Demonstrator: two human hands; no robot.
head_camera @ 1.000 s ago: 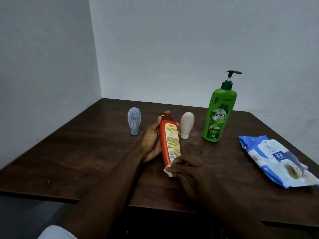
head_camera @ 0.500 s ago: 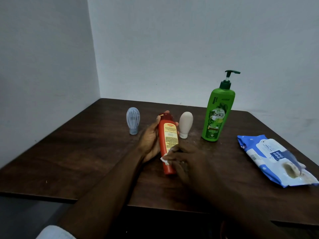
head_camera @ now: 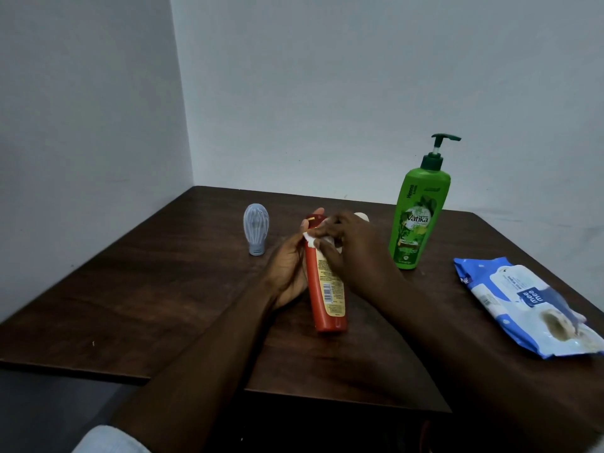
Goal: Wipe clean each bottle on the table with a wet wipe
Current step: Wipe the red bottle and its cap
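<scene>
An orange-red bottle [head_camera: 327,289] with a yellow label lies tilted over the brown table [head_camera: 163,289], its cap end pointing away from me. My left hand [head_camera: 287,266] grips it from the left side. My right hand [head_camera: 349,246] pinches a white wet wipe [head_camera: 310,238] against the bottle's upper part near the cap. A green pump bottle [head_camera: 416,223] stands upright to the right. A small pale blue bottle [head_camera: 256,228] stands on its cap to the left. A small white bottle [head_camera: 362,216] is mostly hidden behind my right hand.
A blue and white pack of wet wipes [head_camera: 523,305] lies near the table's right edge, its flap open. Grey walls meet in a corner behind the table. The table's front edge is close to my forearms.
My right hand has slid the wipe up the orange-red bottle from its bottom end to the part near the cap. My left hand keeps its grip on the bottle.
</scene>
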